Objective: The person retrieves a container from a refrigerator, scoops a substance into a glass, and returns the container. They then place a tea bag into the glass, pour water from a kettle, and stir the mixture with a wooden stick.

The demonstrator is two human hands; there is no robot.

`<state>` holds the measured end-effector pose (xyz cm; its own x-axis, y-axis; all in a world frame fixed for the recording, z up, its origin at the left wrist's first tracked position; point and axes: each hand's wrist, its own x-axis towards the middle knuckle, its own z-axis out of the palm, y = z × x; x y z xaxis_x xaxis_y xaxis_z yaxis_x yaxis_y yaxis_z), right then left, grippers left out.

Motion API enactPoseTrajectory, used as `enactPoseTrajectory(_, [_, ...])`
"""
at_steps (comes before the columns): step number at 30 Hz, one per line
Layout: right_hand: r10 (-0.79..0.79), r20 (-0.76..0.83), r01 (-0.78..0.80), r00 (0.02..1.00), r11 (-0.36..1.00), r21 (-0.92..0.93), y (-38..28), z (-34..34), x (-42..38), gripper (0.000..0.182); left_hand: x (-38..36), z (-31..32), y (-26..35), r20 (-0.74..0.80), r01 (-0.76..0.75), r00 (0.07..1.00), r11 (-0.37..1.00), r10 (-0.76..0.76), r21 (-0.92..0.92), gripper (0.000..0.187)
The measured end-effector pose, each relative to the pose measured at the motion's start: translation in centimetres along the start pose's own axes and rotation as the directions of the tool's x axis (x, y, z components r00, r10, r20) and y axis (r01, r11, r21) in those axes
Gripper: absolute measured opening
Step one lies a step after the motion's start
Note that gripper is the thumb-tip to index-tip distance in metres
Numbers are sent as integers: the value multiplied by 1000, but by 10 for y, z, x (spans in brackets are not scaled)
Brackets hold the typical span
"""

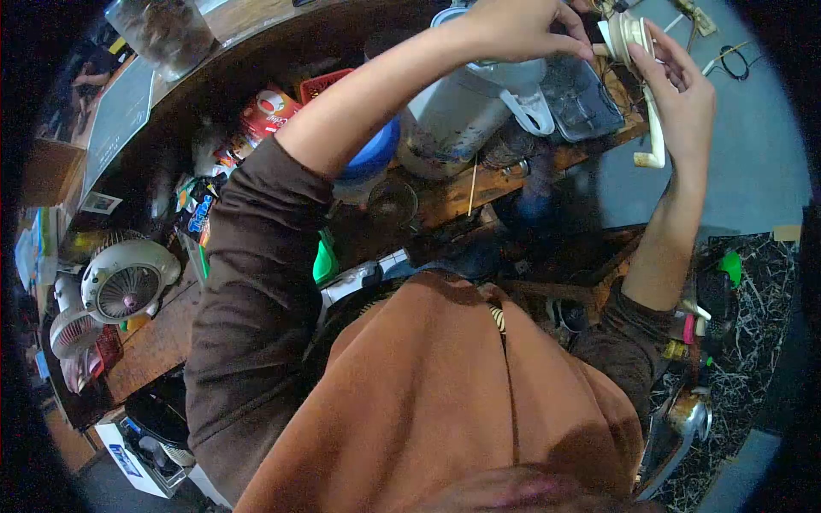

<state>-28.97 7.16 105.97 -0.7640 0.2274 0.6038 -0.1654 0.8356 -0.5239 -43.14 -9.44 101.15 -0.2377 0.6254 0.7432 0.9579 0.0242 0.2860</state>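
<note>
Near the top right, my right hand (688, 103) grips a cream-coloured round part, spool-like, with an L-shaped crank arm (655, 141) hanging down beside the palm. My thumb and fingers wrap its rim. Reaching across from the left, my left hand (534, 34) has thumb and fingers pinched together beside the round part. A short tan stub shows between those fingertips and the part; whether the fingers hold it is hard to make out. Just below my left hand is a whitish container (457, 115) with a white handle-like piece (532, 111).
A dark clear plastic tray (586, 103) lies on the wooden shelf below my hands. A blue tub (372, 150) and a red packet (269, 109) sit under my left forearm. At far left is a small fan (130, 286). Paper shreds (744, 325) cover the lower right.
</note>
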Motion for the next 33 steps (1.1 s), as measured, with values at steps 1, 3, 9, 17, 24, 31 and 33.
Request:
enactPoseTrajectory(1, [7,-7,-7,1000,1000,16,3,-1,0,41,0,0,-3,0,0,1000,1000,0,1,17])
enactPoseTrajectory(3, [9,-8,-8,1000,999,31,6,-4,2,40,-2,-3,-5,52,64,996,997,-66,42,23])
enactPoseTrajectory(9, [13,-24,-13,1000,1000,18,2,-4,3,40,-7,1,-2,49,60,997,996,-63,64,25])
enactPoseTrajectory(17, [-25,-40,23,999,997,-68,1,-8,4,40,-4,-8,-12,-313,58,936,947,-162,-316,18])
enactPoseTrajectory(24, [-42,-24,42,999,999,-4,3,-10,4,41,-10,-29,10,-176,282,938,952,-299,-117,15])
enactPoseTrajectory(31, [-38,-10,38,999,999,-22,1,-9,5,41,-12,-9,0,-343,67,935,995,-89,-76,21])
enactPoseTrajectory(33, [-36,-2,36,999,999,5,-1,-7,5,41,-13,-5,1,-277,102,960,978,-49,181,20])
